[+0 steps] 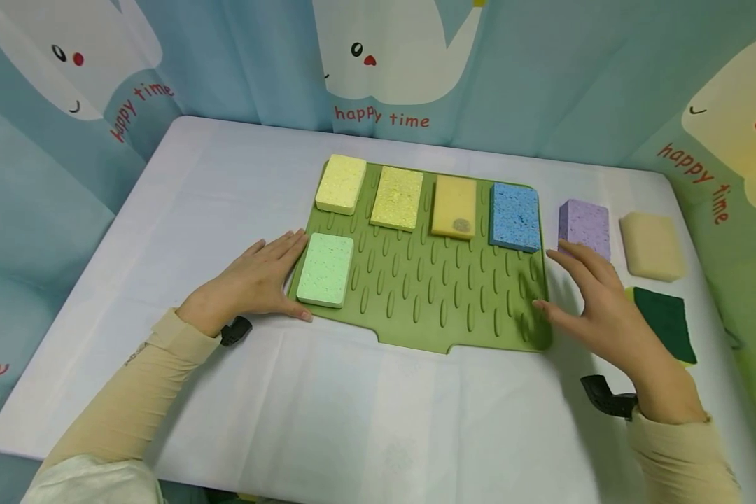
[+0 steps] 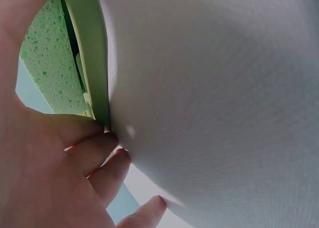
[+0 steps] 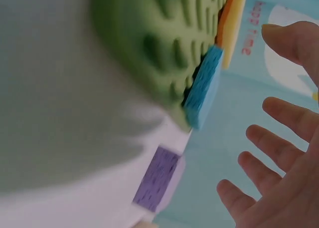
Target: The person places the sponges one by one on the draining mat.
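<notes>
A green ridged mat (image 1: pixel 416 308) lies on the white table with several sponges on it. My left hand (image 1: pixel 252 283) rests at the mat's left edge, fingers extended, beside a mint-green sponge (image 1: pixel 325 271). In the left wrist view its fingertips meet the mat's rim (image 2: pixel 97 63). My right hand (image 1: pixel 605 308) hovers past the mat's right edge with fingers spread and nothing held. A purple sponge (image 1: pixel 584 222) lies just beyond its fingertips. Along the mat's back edge sit two yellow sponges (image 1: pixel 341 183), a tan-yellow sponge with a dark spot (image 1: pixel 455 206) and a blue sponge (image 1: pixel 514 217).
To the right of the mat lie a beige sponge (image 1: pixel 652 246) and a dark green scouring pad sponge (image 1: pixel 666 325), partly behind my right hand. A blue curtain (image 1: pixel 252 63) printed with white figures borders the table at the back and sides.
</notes>
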Motion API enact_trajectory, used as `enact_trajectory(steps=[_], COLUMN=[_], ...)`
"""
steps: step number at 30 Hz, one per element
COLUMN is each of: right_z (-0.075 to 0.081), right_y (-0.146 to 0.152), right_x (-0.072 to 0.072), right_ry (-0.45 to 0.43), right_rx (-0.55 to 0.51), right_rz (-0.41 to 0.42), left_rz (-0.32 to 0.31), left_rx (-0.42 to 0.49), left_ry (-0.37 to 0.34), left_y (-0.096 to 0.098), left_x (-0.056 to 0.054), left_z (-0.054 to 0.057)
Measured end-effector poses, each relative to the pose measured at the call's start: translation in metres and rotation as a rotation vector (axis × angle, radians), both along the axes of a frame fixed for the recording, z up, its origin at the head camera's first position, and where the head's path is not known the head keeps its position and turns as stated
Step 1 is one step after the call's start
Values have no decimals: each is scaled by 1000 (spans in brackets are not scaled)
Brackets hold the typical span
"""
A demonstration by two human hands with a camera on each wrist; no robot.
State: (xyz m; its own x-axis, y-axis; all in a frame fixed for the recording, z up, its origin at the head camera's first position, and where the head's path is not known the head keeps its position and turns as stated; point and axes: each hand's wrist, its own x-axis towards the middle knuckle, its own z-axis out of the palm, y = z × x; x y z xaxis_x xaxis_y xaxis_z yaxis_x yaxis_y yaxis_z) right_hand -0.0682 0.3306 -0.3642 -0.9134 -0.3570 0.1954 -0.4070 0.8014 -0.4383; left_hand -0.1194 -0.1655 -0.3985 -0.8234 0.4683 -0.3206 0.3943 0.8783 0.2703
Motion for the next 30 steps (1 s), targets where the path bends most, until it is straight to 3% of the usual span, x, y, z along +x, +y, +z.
enact_trajectory(steps=[14,30], right_z=[-12,-21], right_y=[55,105], right_x=[17,26], right_ry=[-42,-84], right_rx=[5,96], right_rz=[-135,-175], left_rz=[7,9], left_rx=[2,5], left_ry=[-10,-7], left_y=[1,1], left_x=[1,0], left_z=[3,1])
